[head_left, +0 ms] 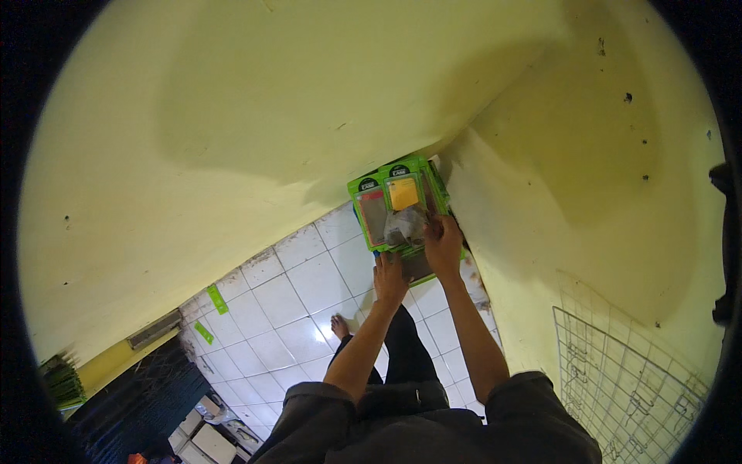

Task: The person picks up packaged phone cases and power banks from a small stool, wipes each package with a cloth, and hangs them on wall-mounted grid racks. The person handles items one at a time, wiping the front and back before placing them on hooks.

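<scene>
A stack of green-framed flat packages (372, 216) stands in the corner where two walls meet. The top ones look like blister packs, one with a yellow-orange panel (403, 193) and one with a grey panel edged in red. Over them lies a crumpled, see-through greyish plastic bag (404, 226). My right hand (443, 247) has its fingers pinched at the bag's right side. At the near edge of the stack is my left hand (390, 280), its fingers stretched out toward the packages. A brownish flat surface (417, 267) of a green-edged piece shows between my hands.
Yellow walls (232, 116) close in on the far and right sides. White floor tiles (317, 282) carry two green strips (217, 299) and my bare foot (339, 326). A wire grid rack (618, 379) leans at the right. A dark ribbed shutter (147, 402) is at lower left.
</scene>
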The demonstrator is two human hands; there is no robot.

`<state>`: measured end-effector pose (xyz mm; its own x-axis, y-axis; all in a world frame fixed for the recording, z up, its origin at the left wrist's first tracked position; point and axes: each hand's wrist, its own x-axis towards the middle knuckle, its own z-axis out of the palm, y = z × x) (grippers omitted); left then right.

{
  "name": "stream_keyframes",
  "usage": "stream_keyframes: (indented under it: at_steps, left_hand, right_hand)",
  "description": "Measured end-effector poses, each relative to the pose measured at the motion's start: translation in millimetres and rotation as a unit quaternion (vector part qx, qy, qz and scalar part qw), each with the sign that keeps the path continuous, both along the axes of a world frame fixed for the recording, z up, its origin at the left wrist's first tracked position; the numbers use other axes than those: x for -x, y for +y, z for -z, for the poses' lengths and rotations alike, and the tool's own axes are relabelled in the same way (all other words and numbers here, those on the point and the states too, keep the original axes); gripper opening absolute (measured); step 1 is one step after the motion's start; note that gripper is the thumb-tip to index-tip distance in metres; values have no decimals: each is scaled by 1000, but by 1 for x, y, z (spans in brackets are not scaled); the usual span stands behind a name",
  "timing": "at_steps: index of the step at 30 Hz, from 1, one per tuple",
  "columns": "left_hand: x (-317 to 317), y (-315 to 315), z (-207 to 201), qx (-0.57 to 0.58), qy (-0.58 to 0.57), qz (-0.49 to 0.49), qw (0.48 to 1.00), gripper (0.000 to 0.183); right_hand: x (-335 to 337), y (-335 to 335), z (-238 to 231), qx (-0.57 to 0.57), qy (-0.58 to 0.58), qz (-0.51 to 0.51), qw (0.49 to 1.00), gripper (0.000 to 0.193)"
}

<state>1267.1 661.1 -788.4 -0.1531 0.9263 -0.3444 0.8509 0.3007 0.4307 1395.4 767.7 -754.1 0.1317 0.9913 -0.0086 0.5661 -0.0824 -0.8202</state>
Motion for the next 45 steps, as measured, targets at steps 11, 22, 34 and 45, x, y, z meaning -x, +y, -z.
stream_keyframes:
  at_steps: [11,22,34,45]
  left_hand:
    - [9,-10,-6,-14,-33,36,999,62]
    - [53,-79,-162,211,-719,-196,633,55]
    - [124,-178,-293,177,-899,-144,374,47]
    - [161,-234,-363,116,-925,-81,353,51]
  right_hand:
    - [-53,-46,-182,30,249,64,966,18]
    - [-43,-165,-397,-131,333,4,934,30]
    - [64,-260,-478,-197,266,-48,942,18]
    - [141,-291,-422,-299,-79,-227,923,60]
